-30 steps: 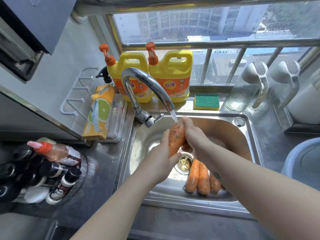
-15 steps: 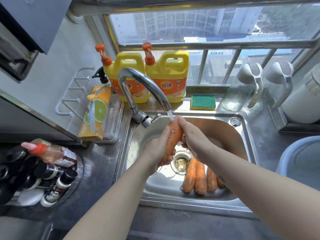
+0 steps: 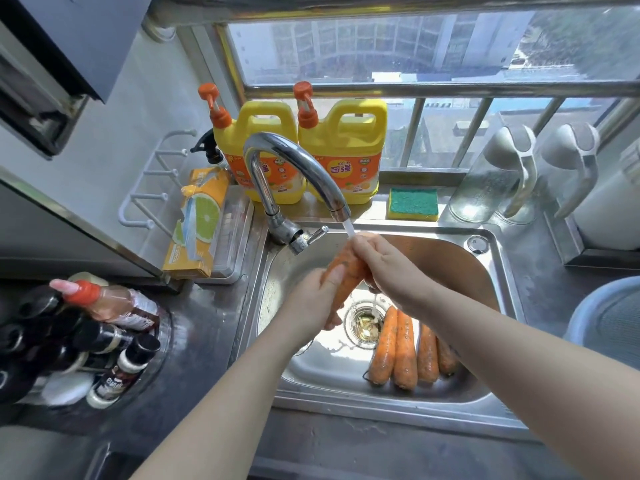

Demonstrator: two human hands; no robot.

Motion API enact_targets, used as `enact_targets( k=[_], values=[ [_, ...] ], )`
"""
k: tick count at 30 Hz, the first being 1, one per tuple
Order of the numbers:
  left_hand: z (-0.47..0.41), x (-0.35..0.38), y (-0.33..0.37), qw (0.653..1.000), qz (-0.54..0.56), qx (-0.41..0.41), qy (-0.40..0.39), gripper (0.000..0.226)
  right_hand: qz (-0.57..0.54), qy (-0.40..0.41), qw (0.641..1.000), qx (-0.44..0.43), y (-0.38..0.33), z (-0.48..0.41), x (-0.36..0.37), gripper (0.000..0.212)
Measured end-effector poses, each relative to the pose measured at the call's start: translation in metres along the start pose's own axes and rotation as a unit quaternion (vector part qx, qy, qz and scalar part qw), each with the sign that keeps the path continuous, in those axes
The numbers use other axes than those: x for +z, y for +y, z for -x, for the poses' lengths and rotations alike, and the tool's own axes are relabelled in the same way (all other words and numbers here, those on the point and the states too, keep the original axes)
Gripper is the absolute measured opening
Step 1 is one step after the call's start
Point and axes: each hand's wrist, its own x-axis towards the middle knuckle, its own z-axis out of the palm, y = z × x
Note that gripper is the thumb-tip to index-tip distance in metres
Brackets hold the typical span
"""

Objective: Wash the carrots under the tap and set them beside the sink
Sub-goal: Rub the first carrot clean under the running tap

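Note:
An orange carrot (image 3: 348, 271) is held tilted under the running tap (image 3: 298, 161), its upper end in the water stream. My left hand (image 3: 311, 303) grips its lower part. My right hand (image 3: 388, 268) grips its upper part, fingers wrapped near the stream. Several more carrots (image 3: 405, 344) lie side by side on the bottom of the steel sink (image 3: 498, 271), right of the drain (image 3: 363, 318).
Two yellow detergent jugs (image 3: 341, 154) and a green sponge (image 3: 412, 204) stand behind the sink. A boxed item (image 3: 197, 223) lies left of the tap, bottles (image 3: 104, 327) at the far left. Clear jugs (image 3: 491, 178) and a blue basin (image 3: 609, 317) are to the right.
Both hands have slid along the carrot under the stream: the left hand moved down toward its lower end, and the carrot tilted more to the right.

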Motion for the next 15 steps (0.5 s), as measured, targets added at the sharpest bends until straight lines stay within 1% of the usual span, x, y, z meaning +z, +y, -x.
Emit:
enact_targets(
  k=[2, 3, 4, 5, 7, 9, 10, 13, 15],
  values=[
    [0.002, -0.004, 0.004, 0.996, 0.066, -0.032, -0.047, 0.030, -0.016, -0.030, 0.999, -0.016, -0.001, 0.003, 0.001, 0.012],
    [0.004, -0.004, 0.006, 0.995, 0.068, -0.032, -0.064, 0.024, -0.017, -0.032, 0.999, -0.010, -0.001, 0.003, 0.002, 0.014],
    [0.004, -0.002, 0.007, 0.996, 0.056, -0.025, -0.069, 0.019, -0.002, -0.022, 1.000, -0.005, 0.000, 0.000, 0.004, 0.022],
    [0.005, 0.001, 0.008, 0.998, 0.033, -0.010, -0.061, 0.017, 0.029, -0.002, 1.000, -0.007, 0.002, -0.004, 0.006, 0.026],
    [0.005, 0.008, 0.009, 0.999, -0.042, 0.023, -0.021, 0.019, 0.068, 0.048, 0.997, -0.007, -0.003, -0.009, 0.009, 0.040],
    [0.005, 0.012, 0.006, 0.995, -0.089, 0.042, 0.013, 0.024, 0.060, 0.087, 0.994, 0.020, -0.004, -0.012, 0.009, 0.045],
    [0.004, 0.012, 0.004, 0.995, -0.085, 0.041, 0.021, 0.025, 0.047, 0.083, 0.995, 0.030, -0.004, -0.011, 0.008, 0.044],
    [0.002, 0.005, 0.000, 1.000, -0.022, 0.020, 0.001, 0.028, 0.013, 0.006, 1.000, 0.011, -0.006, 0.003, 0.010, 0.029],
    [0.004, 0.002, 0.000, 0.999, -0.032, 0.019, -0.010, 0.027, -0.001, -0.015, 1.000, -0.006, -0.009, 0.009, 0.012, 0.019]
  ],
)
